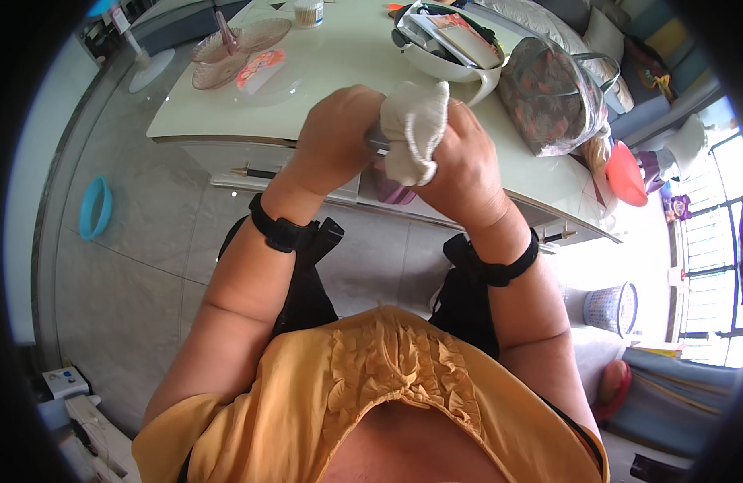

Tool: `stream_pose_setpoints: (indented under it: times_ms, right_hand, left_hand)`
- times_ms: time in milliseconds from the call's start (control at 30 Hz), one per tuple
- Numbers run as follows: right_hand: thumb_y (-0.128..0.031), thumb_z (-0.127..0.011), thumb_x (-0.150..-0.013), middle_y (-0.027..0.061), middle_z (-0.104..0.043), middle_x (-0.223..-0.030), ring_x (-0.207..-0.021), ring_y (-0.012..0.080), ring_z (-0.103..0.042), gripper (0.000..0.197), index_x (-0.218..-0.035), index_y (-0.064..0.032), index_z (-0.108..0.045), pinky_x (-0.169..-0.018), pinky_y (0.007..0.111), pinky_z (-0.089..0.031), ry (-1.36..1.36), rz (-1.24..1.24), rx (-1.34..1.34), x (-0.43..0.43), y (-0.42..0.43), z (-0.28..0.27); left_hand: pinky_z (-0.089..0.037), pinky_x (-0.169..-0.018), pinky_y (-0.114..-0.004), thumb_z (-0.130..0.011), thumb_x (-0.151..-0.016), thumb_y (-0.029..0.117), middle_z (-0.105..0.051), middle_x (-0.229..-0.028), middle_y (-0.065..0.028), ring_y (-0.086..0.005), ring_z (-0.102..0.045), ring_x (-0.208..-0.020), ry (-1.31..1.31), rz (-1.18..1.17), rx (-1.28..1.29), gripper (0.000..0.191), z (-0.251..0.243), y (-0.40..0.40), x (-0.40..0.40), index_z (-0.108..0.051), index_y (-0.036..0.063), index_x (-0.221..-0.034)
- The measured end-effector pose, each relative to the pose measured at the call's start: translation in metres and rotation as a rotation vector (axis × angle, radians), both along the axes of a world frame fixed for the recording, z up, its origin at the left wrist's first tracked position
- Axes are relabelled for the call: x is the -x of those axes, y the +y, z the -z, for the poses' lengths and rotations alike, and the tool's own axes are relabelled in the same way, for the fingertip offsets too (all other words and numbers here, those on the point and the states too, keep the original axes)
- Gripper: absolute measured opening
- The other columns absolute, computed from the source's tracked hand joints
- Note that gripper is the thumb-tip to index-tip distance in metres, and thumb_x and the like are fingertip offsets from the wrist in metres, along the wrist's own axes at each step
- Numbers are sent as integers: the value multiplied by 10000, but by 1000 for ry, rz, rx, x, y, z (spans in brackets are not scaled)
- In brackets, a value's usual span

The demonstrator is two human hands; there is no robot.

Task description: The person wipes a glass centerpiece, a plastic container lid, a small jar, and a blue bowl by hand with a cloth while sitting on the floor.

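In front of the table's near edge, both hands are raised close together. My right hand [468, 166] grips a cream knitted cloth piece [412, 136] with a thick rolled edge; it could be a glove or a sock. My left hand [342, 136] is closed at the cloth's left side, around a small dark glossy object [378, 140]. The fingers and the cloth hide most of that object, so its kind is unclear. Black straps circle both wrists.
On the pale glass-topped table [341, 66] stand a clear divided dish [226, 57], a tub of cotton swabs or toothpicks [308, 13], a white basin [450, 69] of papers and a patterned handbag [549, 96]. A blue basin [95, 208] and a lattice wastebasket [609, 309] are on the floor.
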State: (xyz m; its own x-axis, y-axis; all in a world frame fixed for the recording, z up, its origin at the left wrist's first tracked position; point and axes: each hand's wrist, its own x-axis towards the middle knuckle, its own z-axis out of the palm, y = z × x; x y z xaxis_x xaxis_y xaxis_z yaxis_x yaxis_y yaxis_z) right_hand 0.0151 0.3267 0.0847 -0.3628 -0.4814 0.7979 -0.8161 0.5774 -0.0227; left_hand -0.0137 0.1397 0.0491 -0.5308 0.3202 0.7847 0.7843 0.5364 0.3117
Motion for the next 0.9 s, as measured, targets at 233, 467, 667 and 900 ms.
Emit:
stream_pose_setpoints:
  times_ms: [233, 467, 667, 900]
  right_hand:
    - [-78, -846, -749, 49, -684, -1052, -940, 146, -625, 448, -1130, 8, -626, -860, 320, -523, -697, -254, 710, 6, 22, -5]
    - [-116, -769, -809, 59, -687, -1002, -910, 142, -620, 370, -1138, -7, -638, -804, 305, -514, -919, -166, 824, 10, 7, 5]
    - [-88, -748, -803, 48, -659, -967, -857, 142, -602, 345, -1112, -21, -612, -756, 307, -510, -941, -133, 1204, 22, 9, 9]
    - [-28, -755, -694, 166, -622, -1062, -996, 378, -609, 457, -1129, -43, -614, -890, 434, -508, -285, -102, 507, -11, -37, 18]
  left_hand:
    - [-496, -780, -253, -684, -827, -35, -660, -905, -32, -110, -606, -845, -280, -64, -440, 239, 3, 3, -3, -610, 24, -1047]
    - [-532, -812, -302, -682, -912, 81, -678, -1006, -72, -159, -649, -903, -738, 295, -1224, 193, -4, 16, 3, -609, -13, -1063]
    - [-442, -1066, -410, -615, -1003, 282, -544, -1379, -121, -228, -551, -1242, -785, 537, -1090, 517, 19, 28, 3, -419, 13, -1399]
    - [-495, -984, -348, -456, -1062, 272, -634, -1137, -80, -216, -619, -1076, -600, 315, -507, 308, 35, 6, 19, -553, 36, -1234]
